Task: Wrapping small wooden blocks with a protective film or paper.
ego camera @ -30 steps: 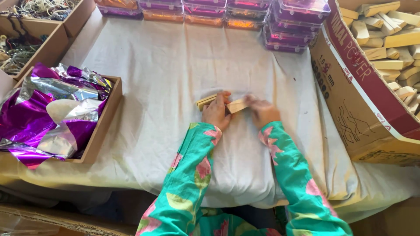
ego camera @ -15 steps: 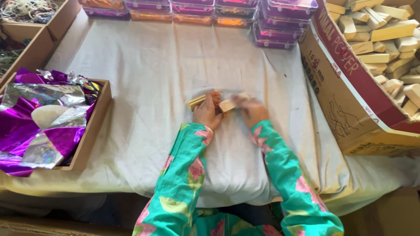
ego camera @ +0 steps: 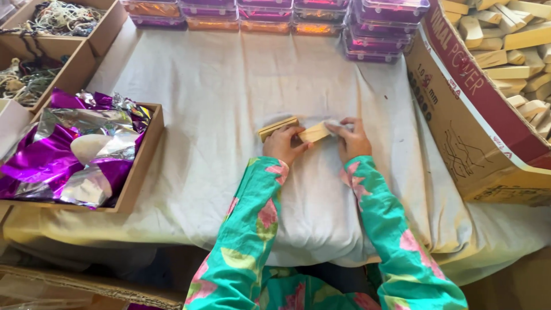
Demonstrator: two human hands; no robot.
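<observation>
A pale wooden block (ego camera: 314, 133) is gripped between my left hand (ego camera: 282, 144) and my right hand (ego camera: 353, 139) over the white cloth (ego camera: 229, 92) on the table. My right hand also presses what looks like a bit of pale cloth or paper at the block's right end. A second wooden block (ego camera: 278, 126) lies on the cloth just behind my left hand's knuckles, touching or nearly touching it. Both arms wear green sleeves with pink flowers.
A wooden tray (ego camera: 139, 166) of crumpled purple and silver foil stands at the left. Boxes of tangled cords (ego camera: 34, 51) sit at the far left. Clear lidded boxes (ego camera: 321, 17) line the back edge. A big cardboard carton (ego camera: 476, 115) of wooden blocks fills the right.
My right hand was blurred and moving at the block's right end; now it rests still there. My left hand keeps its grip. The view shifted slightly.
</observation>
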